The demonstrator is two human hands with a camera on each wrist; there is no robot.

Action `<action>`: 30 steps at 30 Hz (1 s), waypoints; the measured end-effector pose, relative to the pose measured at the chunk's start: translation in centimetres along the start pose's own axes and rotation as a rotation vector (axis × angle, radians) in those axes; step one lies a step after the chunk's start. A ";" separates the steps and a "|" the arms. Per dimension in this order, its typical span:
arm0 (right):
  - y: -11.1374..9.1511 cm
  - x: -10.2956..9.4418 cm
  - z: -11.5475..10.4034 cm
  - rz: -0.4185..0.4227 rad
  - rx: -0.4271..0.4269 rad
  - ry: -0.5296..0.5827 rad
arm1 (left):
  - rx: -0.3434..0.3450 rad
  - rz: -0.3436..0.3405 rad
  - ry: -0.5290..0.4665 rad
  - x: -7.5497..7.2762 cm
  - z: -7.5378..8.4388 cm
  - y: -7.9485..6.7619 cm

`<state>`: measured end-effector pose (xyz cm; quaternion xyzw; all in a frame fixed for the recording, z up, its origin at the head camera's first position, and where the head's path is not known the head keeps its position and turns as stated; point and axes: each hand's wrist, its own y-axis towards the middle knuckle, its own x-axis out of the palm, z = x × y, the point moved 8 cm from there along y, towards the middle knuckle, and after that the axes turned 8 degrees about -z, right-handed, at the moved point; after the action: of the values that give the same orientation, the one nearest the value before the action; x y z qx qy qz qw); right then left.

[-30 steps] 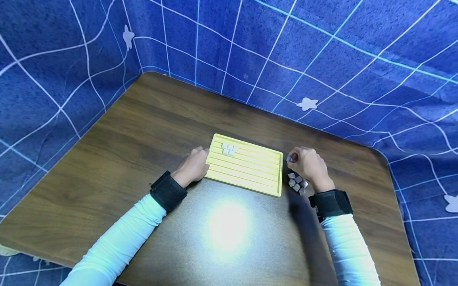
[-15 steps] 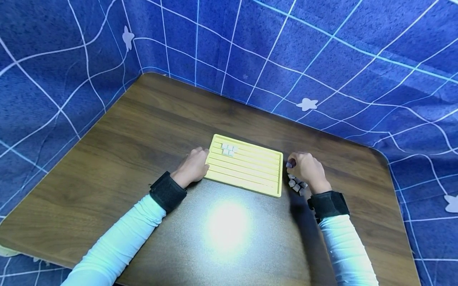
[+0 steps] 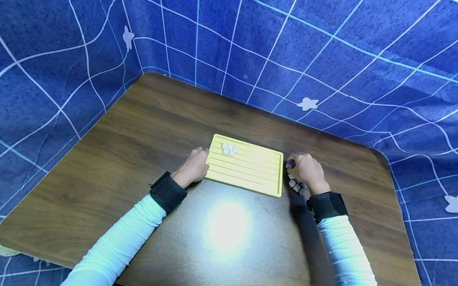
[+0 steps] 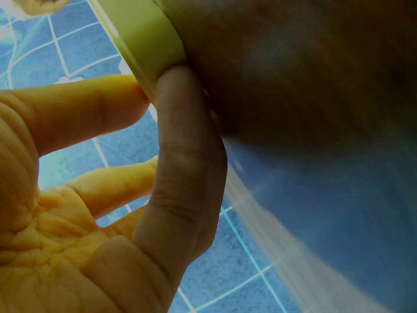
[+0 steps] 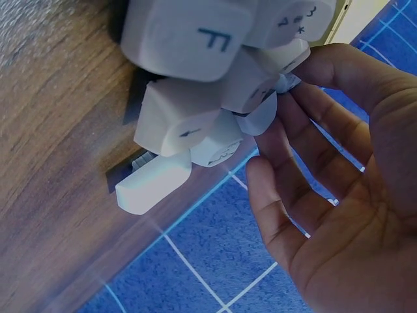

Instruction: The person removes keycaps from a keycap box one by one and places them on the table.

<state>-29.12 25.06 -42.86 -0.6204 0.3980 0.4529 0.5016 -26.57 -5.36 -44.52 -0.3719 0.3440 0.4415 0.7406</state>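
Observation:
My left hand (image 3: 191, 167) pinches the left edge of a yellow ridged tray (image 3: 247, 171); up close in the left wrist view, the thumb and a finger sit at the tray's corner (image 4: 148, 39). Several white keycaps (image 3: 229, 147) lie in two short rows at the tray's upper left. Just off the tray's right side, my right hand (image 3: 308, 171) pinches one small keycap (image 3: 289, 165) between thumb and fingertips. Below that hand lies a loose pile of keycaps (image 3: 296, 186). In the right wrist view, one with an F (image 5: 189, 39) and one with an arrow (image 5: 176, 120) show.
The tray and pile rest on a dark wooden table (image 3: 171, 107). A blue curtain with white grid lines (image 3: 229, 43) hangs behind it and along both sides. A bright light reflection falls on the table in front of the tray.
My right hand has moved slightly down and nearer to me with the keycap, covering more of the pile. The left hand and tray have stayed put.

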 end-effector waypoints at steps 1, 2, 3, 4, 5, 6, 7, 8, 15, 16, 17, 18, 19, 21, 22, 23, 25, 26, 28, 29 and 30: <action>0.0 0.0 0.0 -0.002 0.003 0.000 | 0.002 0.001 0.000 0.0 0.0 0.0; 0.0 0.0 0.0 -0.004 0.005 0.000 | 0.003 -0.001 0.000 0.0 0.0 0.0; 0.0 0.1 0.0 -0.007 0.005 0.000 | 0.004 -0.002 0.001 0.0 0.0 0.0; 0.0 0.1 0.0 -0.009 0.006 -0.001 | 0.003 -0.003 0.002 0.0 0.0 0.0; 0.0 0.1 0.0 -0.012 0.005 -0.002 | 0.002 -0.005 0.003 0.1 0.0 0.0; 0.0 0.1 0.0 -0.013 0.004 -0.002 | 0.001 -0.006 0.004 0.1 0.0 0.0; 0.0 0.1 0.0 -0.016 0.005 -0.002 | 0.000 -0.008 0.004 0.1 0.0 0.0; 0.0 0.1 0.0 -0.016 0.006 -0.003 | -0.002 -0.008 0.002 0.1 0.0 0.0; 0.0 0.0 -0.1 -0.024 0.014 0.000 | -0.009 -0.009 0.001 0.1 0.0 0.0; 0.0 0.0 -0.2 -0.025 0.015 0.000 | -0.008 -0.008 -0.002 0.1 0.0 0.0; 0.0 -0.1 -0.2 -0.024 0.015 0.000 | -0.008 -0.006 -0.003 0.1 0.0 0.0; -0.1 -0.2 -0.2 -0.021 0.014 0.000 | -0.008 -0.005 -0.004 0.0 0.0 0.0; -0.1 -0.3 -0.3 -0.017 0.015 0.002 | -0.007 -0.004 -0.003 0.0 0.0 0.0; -0.1 -0.5 -0.4 -0.002 0.009 0.004 | -0.004 -0.001 -0.003 0.0 0.1 0.0; -0.2 -0.6 -0.5 0.008 0.003 0.007 | -0.003 -0.001 -0.001 0.0 0.1 0.0; -0.2 -0.8 -0.6 0.022 -0.005 0.009 | -0.004 0.000 0.000 0.0 0.1 0.0; -0.2 -1.2 -1.0 0.060 -0.032 0.013 | -0.004 -0.001 -0.001 0.0 0.1 0.0; -0.2 -1.4 -1.3 0.086 -0.051 0.014 | -0.005 -0.001 -0.002 0.0 0.1 0.0; -0.2 -1.9 -1.9 0.145 -0.089 0.021 | -0.009 -0.005 -0.002 0.0 0.1 0.0; -0.2 -2.1 -2.3 0.166 -0.106 0.021 | -0.011 -0.010 -0.003 0.1 0.1 0.0; -0.1 -2.3 -2.7 0.187 -0.123 0.023 | -0.014 -0.015 -0.005 0.1 0.0 0.0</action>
<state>-29.20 22.51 -40.42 -0.6155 0.4310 0.5142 0.4135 -26.52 -5.30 -44.61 -0.3785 0.3363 0.4392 0.7421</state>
